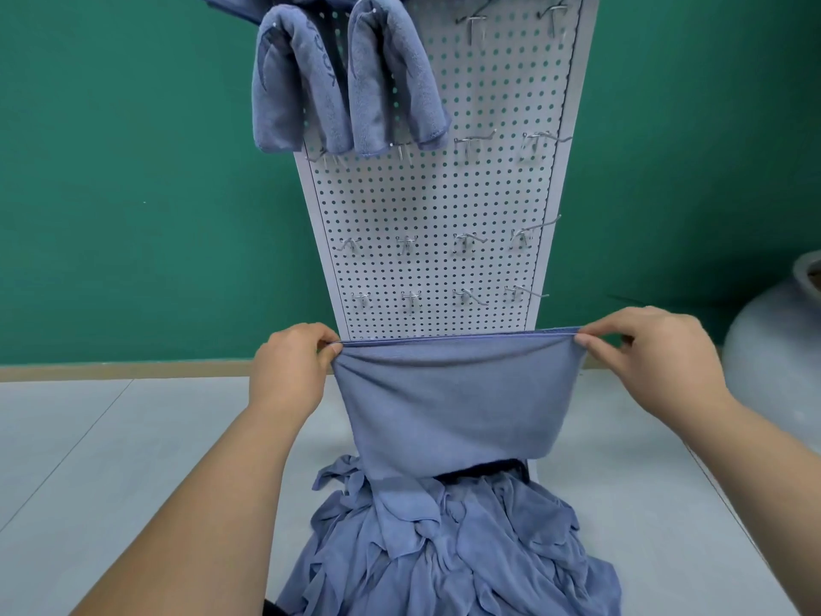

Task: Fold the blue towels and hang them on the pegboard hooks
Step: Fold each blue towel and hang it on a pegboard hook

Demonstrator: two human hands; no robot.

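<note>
**Blue towel stretched between both hands in front of the pegboard**

At far left the grey floor (89,437) lies bare up to the skirting under the green wall (133,171), leaving open room beside the left forearm. The left hand (293,366) pinches the top left corner of the held towel (457,402), fingers curled round the hem. The towel's top edge runs taut and nearly level across to the right hand (648,353), which pinches the other top corner in the same way. The cloth hangs doubled, with its side edges slanting inward and its lower edge just above the pile of towels (444,549) crumpled on the floor.

Behind the taut edge stands the white pegboard (435,206), its lower part hidden by the towel. Two folded towels (297,82) hang side by side over hooks at its upper left, with more blue cloth cut off by the frame above them. The bare hooks (471,144) stand in rows across the board below and to the right of them, and the right column reaches close to the board's edge.

At far right a rounded grey pot (773,349) sits near the right wrist, apart from it.
</note>
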